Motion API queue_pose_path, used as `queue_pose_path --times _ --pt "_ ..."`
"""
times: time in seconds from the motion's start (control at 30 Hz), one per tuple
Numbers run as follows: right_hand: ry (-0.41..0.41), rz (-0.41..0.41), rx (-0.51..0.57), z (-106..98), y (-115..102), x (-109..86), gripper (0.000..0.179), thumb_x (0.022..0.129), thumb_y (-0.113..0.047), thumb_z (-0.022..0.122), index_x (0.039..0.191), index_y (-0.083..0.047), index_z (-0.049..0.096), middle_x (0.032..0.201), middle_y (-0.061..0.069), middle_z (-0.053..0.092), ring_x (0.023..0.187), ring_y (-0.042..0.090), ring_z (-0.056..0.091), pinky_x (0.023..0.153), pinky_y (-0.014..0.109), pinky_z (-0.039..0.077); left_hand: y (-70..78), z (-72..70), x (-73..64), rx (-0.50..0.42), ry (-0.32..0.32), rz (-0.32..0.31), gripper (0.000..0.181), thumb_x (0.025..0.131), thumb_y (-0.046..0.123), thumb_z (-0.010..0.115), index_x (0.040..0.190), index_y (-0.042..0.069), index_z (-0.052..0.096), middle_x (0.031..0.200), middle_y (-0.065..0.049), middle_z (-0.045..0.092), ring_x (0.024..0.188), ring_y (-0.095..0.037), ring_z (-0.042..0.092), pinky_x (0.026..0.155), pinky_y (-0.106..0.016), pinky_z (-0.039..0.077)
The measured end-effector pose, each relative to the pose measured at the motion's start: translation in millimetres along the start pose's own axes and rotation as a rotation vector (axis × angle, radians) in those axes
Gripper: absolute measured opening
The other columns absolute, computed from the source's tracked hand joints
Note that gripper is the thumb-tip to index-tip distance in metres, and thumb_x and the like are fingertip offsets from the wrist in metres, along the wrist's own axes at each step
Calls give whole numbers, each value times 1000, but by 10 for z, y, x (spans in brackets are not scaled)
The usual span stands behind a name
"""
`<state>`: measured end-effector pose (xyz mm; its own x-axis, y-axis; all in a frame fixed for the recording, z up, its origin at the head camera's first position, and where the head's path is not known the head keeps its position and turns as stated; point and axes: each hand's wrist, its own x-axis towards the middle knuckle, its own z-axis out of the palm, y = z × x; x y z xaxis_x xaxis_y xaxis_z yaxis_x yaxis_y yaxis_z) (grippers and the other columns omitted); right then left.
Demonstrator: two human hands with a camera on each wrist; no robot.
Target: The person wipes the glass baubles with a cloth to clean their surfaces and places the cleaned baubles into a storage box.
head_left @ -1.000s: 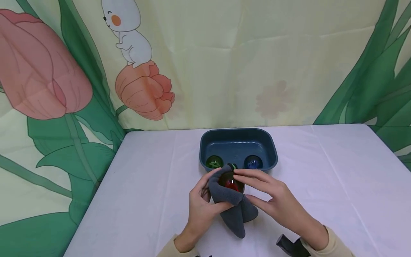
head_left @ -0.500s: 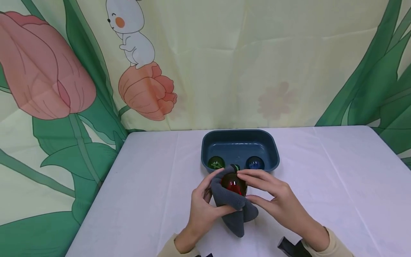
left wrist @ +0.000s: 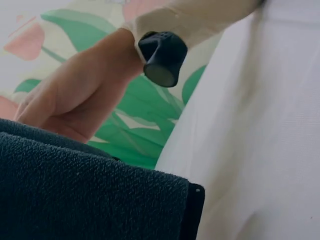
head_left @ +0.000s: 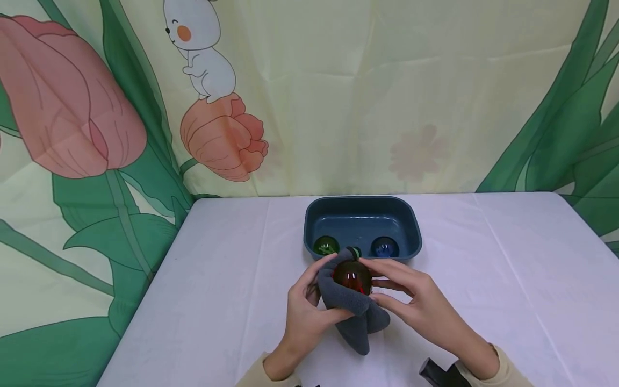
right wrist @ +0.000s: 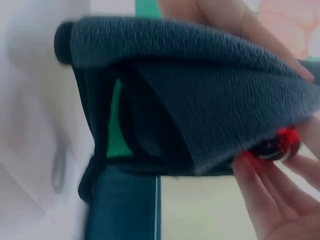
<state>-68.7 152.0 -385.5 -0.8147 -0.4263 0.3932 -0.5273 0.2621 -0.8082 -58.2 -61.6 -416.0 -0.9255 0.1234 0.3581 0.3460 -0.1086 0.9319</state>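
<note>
A clear red glass ball [head_left: 353, 277] sits in a fold of a dark grey towel [head_left: 343, 298], above the near side of a blue tub. My left hand [head_left: 309, 317] grips the towel around the ball, thumb in front and fingers behind. From the right, my right hand [head_left: 411, 293] holds the ball, fingertips at its upper right side and thumb low at its right. The towel's loose end hangs below. In the right wrist view the red ball [right wrist: 280, 145] peeks out beside the towel [right wrist: 215, 100]. The towel [left wrist: 90, 190] hides most of the left hand's work in the left wrist view.
The blue tub [head_left: 362, 201] stands at the table's back, with a green glass ball [head_left: 326, 245] and a blue glass ball [head_left: 384, 246] in it. A white cloth covers the table [head_left: 203, 301]. Behind hangs a printed flower backdrop [head_left: 314, 107].
My right fingers have shifted and spread along the ball, and more of the red ball shows out of the towel. The left hand keeps its grip. The view has drifted slightly.
</note>
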Motion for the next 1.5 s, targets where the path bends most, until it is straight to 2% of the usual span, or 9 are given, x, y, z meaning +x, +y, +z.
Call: queue_pose_path --times 0.2,0.3,0.4,0.5,0.7,0.87,1.07,1.33,1.5 --pt "-19 -86 -116 -28 4 9 68 78 5 79 141 -11 56 138 8 58 119 3 59 90 18 55 5 11 -6 11 21 -13 74 72 -3 85 138 11 55 130 -11 65 119 -23 63 105 -32 48" --pt "-1 -154 -183 -22 18 2 55 86 -16 77 137 -12 60 139 6 58 126 5 55 94 16 51 2 12 -5 9 21 -10 73 73 -3 85 138 10 54 131 -11 64 120 -23 63 104 -32 48" --pt "17 -203 -206 -10 40 -5 48 93 -39 63 133 -12 64 137 5 60 129 6 52 96 14 49 -8 10 -7 3 21 -8 73 73 -2 85 138 10 54 131 -11 64 120 -24 63 104 -33 49" --pt "27 -230 -198 3 54 -8 50 95 -44 56 131 -10 65 135 7 61 128 6 53 96 14 49 -12 11 -9 4 20 -1 72 74 -1 85 138 11 54 131 -12 64 119 -24 63 104 -33 49" --pt "33 -199 -190 13 38 -14 46 92 -29 67 134 -10 63 135 7 60 128 7 53 96 15 49 -9 17 -10 24 18 32 73 74 0 85 139 11 54 130 -13 64 118 -24 64 103 -33 49" --pt "14 -45 -23 14 5 -5 56 82 3 76 135 -7 61 133 12 61 117 4 61 88 23 57 0 22 -12 39 11 36 73 75 5 86 140 11 53 131 -12 64 118 -23 64 104 -32 49" --pt "-22 124 135 -13 -24 6 48 89 -3 70 136 -3 59 135 19 59 108 3 66 84 23 58 6 30 -10 50 -4 34 73 75 8 87 140 13 53 132 -10 64 118 -23 64 104 -33 49" --pt "-29 91 76 -19 -49 9 54 87 -3 73 138 -9 58 136 13 60 112 3 64 86 26 58 19 11 -2 33 11 41 74 73 4 87 139 7 52 130 -12 65 117 -24 65 103 -34 49" --pt "4 -33 -62 -9 -68 3 73 75 11 79 140 -15 57 138 3 58 122 4 58 91 22 55 0 -5 7 0 8 51 71 76 3 85 139 4 52 130 -15 64 116 -24 65 102 -34 50"
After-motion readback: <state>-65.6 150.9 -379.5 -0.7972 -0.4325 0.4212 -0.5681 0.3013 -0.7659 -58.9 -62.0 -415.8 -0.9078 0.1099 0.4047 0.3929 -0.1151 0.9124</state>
